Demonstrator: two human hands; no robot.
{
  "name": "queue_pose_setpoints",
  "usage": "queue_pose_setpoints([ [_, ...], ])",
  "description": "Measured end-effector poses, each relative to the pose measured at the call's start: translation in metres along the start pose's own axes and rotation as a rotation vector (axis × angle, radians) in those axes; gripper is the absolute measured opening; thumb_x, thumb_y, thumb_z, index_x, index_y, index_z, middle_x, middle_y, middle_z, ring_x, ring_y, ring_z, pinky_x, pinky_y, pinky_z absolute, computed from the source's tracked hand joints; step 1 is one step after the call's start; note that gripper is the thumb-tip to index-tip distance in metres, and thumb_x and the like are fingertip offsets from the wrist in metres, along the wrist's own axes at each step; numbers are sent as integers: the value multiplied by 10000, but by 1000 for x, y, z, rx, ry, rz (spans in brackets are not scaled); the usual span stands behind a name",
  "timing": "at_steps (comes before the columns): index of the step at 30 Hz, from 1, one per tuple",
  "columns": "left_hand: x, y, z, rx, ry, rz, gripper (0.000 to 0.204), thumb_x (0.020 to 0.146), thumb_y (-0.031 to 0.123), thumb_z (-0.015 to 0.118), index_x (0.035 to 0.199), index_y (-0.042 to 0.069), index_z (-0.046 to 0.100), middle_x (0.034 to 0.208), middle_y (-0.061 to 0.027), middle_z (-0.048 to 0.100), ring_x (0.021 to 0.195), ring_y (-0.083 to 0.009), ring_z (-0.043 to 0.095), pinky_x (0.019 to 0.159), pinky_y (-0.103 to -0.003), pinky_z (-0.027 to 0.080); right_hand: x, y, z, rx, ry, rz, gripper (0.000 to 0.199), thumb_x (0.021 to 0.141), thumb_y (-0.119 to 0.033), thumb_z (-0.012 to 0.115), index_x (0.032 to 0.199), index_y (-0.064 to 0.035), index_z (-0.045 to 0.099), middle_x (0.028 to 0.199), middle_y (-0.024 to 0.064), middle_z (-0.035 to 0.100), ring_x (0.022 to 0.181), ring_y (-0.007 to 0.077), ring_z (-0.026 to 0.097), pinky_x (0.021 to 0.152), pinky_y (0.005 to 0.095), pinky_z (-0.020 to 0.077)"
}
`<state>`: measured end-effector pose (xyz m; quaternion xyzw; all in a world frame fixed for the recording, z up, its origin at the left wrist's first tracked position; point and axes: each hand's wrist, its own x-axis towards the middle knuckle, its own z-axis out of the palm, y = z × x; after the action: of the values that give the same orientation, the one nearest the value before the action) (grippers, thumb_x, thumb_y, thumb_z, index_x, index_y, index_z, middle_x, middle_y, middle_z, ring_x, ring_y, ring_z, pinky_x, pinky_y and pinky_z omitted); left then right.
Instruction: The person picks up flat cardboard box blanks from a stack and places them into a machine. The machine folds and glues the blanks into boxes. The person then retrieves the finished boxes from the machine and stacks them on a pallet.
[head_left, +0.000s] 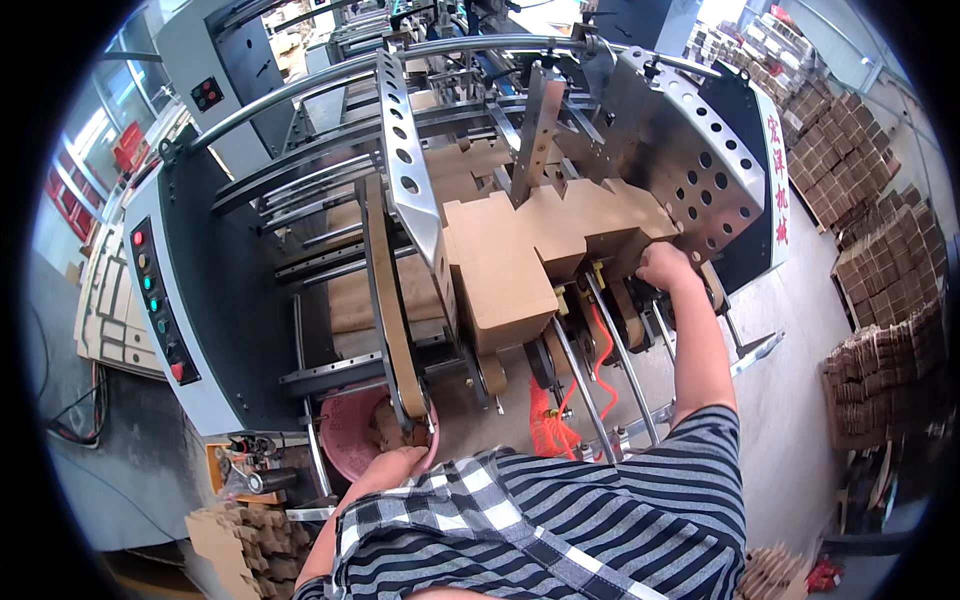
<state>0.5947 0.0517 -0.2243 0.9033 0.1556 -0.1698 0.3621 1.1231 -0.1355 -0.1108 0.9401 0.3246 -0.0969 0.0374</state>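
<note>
A stack of brown cardboard blanks [505, 265] with notched edges stands upright in the feed end of a machine, between perforated metal side plates. My right hand [665, 266] is at the right front corner of the stack, beside the right perforated plate [710, 165]. Its fingers are curled in; what they grip, if anything, is hidden. Low on the left, my left hand [392, 468] rests by the near rim of a pink basin [345, 435], fingers loosely stretched with nothing visible in them. Scraps of cardboard [390, 425] lie in the basin.
Belted arms [388, 300] and metal rods [625, 350] project toward me, with a coiled orange air hose [550, 425] below. A button panel [158, 300] is on the left frame. Cardboard piles [885, 370] line the right; more blanks [250, 545] sit lower left.
</note>
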Motion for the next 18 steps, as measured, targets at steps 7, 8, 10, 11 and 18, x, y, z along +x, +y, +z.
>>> queue_pose_setpoints([
  [7,4,-16,10,-16,-29,-8,313,861,220,513,1139,79,541,1103,-180,613,994,-378,598,812,-460,476,-26,-64,5,456,14,-341,193,706,-223,666,828,-84,721,830,138,681,811,312,653,763,380,523],
  [8,7,-16,9,-4,-33,10,311,858,231,517,1128,77,541,1090,-183,616,988,-380,600,807,-463,476,-25,-67,13,486,-12,-383,209,724,-228,649,860,-86,720,839,143,681,820,313,653,770,385,523],
  [10,4,-18,12,5,-22,19,309,854,252,527,1105,73,543,1064,-189,621,976,-383,603,797,-469,474,-30,-94,10,319,-4,-418,227,742,-237,624,883,-85,716,850,148,679,831,320,650,775,398,522],
  [11,4,-17,12,9,-6,24,309,857,286,533,1074,66,543,1031,-193,627,958,-386,608,782,-478,473,-30,-99,15,269,19,-404,226,749,-237,611,877,-80,712,852,148,679,836,323,649,774,406,521],
  [18,2,-29,26,-29,-33,-47,386,881,308,517,1217,119,530,1081,-180,625,987,-367,612,797,-468,483,-28,-113,25,137,118,-343,207,749,-253,635,832,-73,695,836,159,672,837,337,645,761,434,519],
])
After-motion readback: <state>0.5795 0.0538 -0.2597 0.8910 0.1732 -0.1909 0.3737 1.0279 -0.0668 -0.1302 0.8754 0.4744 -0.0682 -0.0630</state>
